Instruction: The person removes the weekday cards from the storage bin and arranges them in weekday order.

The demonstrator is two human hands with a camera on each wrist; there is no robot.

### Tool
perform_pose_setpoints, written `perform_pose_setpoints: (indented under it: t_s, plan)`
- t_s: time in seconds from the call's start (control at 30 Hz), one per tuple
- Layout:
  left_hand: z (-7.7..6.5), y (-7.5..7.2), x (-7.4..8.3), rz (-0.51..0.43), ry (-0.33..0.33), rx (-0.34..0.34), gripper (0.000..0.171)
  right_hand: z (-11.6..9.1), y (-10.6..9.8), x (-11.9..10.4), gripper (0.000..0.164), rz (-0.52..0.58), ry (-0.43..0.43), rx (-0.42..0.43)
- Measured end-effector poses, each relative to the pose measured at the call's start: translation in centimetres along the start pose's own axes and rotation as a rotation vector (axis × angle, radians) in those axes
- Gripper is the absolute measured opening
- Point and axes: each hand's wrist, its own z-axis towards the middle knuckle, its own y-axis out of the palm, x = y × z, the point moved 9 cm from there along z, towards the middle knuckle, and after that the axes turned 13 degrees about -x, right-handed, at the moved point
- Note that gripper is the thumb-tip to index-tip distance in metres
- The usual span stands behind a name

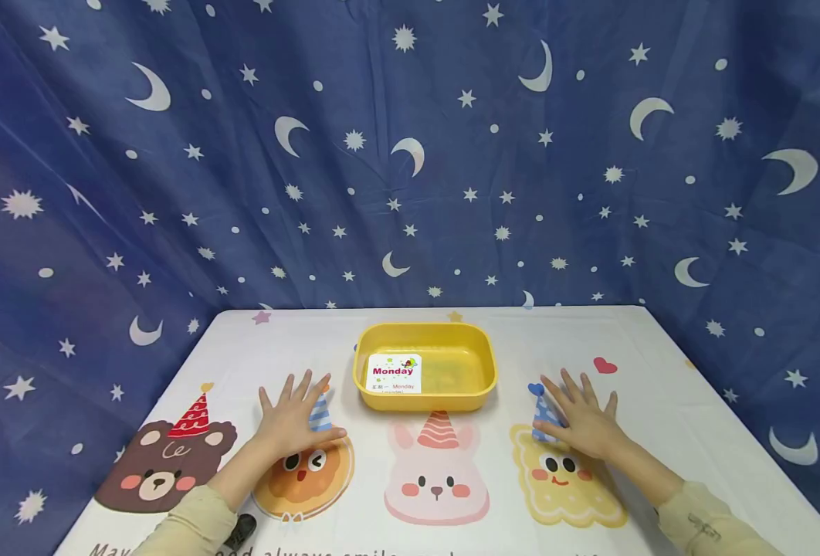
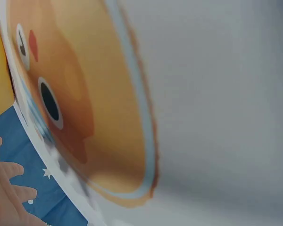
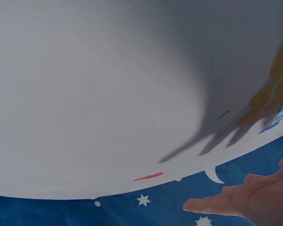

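Note:
Both hands are spread with fingers straight, and neither holds anything. My left hand (image 1: pixel 295 421) is over the printed pancake face, left of a yellow plastic basket (image 1: pixel 479 400). On the right, my right hand (image 1: pixel 584 421) hovers over the printed biscuit face, its shadow falling on the cloth in the right wrist view. A white card (image 1: pixel 394 374) reading "Monday" sits at the basket's front left. The left wrist view catches the left fingers (image 2: pixel 9 197) at its lower left corner, with a strip of yellow basket above them.
A white tablecloth (image 1: pixel 299 340) with cartoon animals and food covers the table. Behind and at both sides hangs a dark blue curtain (image 1: pixel 438 154) with moons and stars. A small black object (image 1: pixel 243 530) lies beside the left sleeve.

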Motion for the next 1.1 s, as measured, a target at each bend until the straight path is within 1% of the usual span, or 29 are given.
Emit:
perform_pose_setpoints:
  t_s: [0.1, 0.2, 0.3, 0.4, 0.43, 0.6, 0.73, 0.9, 1.0, 1.1]
  plan:
    - [0.2, -0.5, -0.2, 0.001, 0.002, 0.009, 0.102, 0.2, -0.3, -0.1, 0.084, 0.008, -0.003, 0.008]
    - [0.0, -0.5, -0.2, -0.001, 0.001, 0.001, 0.102, 0.1, -0.3, -0.1, 0.084, 0.009, -0.002, -0.001]
    - [-0.1, -1.1, -0.3, -0.01, 0.004, 0.034, 0.099, 0.2, -0.6, -0.3, 0.083, 0.006, -0.015, 0.007]
    - [-0.3, -1.9, -0.6, -0.017, 0.0, 0.078, 0.094, 0.3, -1.3, -0.6, 0.082, -0.009, -0.033, 0.034]
    - [-0.3, -2.0, -0.7, -0.021, -0.001, 0.081, 0.094, 0.3, -1.4, -0.6, 0.082, -0.014, -0.036, 0.037]
    - [-0.7, -2.2, -1.0, -0.025, -0.002, 0.072, 0.095, 0.1, -1.9, -0.8, 0.08, -0.014, -0.042, 0.037]
    - [-0.9, -2.8, -1.0, -0.026, 0.004, 0.107, 0.094, 0.0, -2.5, -1.2, 0.078, -0.012, -0.049, 0.055]
    - [-1.3, -2.7, -1.1, -0.034, 0.01, 0.105, 0.093, -0.2, -2.8, -1.5, 0.077, -0.041, -0.047, 0.058]
    - [-1.3, -2.8, -1.0, -0.03, 0.022, 0.122, 0.093, -0.4, -2.9, -1.4, 0.076, -0.056, -0.051, 0.07]
    - [-1.3, -3.3, -0.7, -0.018, 0.038, 0.148, 0.091, -0.5, -3.2, -1.4, 0.075, -0.067, -0.068, 0.096]
